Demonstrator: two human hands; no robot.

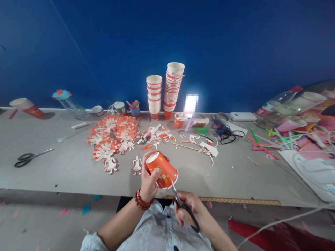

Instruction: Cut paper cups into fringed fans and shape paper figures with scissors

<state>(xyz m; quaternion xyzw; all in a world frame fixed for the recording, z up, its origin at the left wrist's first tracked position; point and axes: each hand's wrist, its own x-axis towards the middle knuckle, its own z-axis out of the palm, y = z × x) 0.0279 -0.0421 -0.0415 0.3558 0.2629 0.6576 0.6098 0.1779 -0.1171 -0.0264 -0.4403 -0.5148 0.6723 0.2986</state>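
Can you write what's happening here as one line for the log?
left hand: grips orange paper cup | right hand: scissors, blades at cup rim | spare scissors on table

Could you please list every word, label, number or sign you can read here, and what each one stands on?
No text can be read.
Orange paper cup in the left hand: a printed picture, any lettering too small to read.
Stacked cups: red bands, print blurred.
Small jars by the wall: labels too small.
Ruler at the table edge: markings not legible.
Bright pixelated patch: nothing readable.
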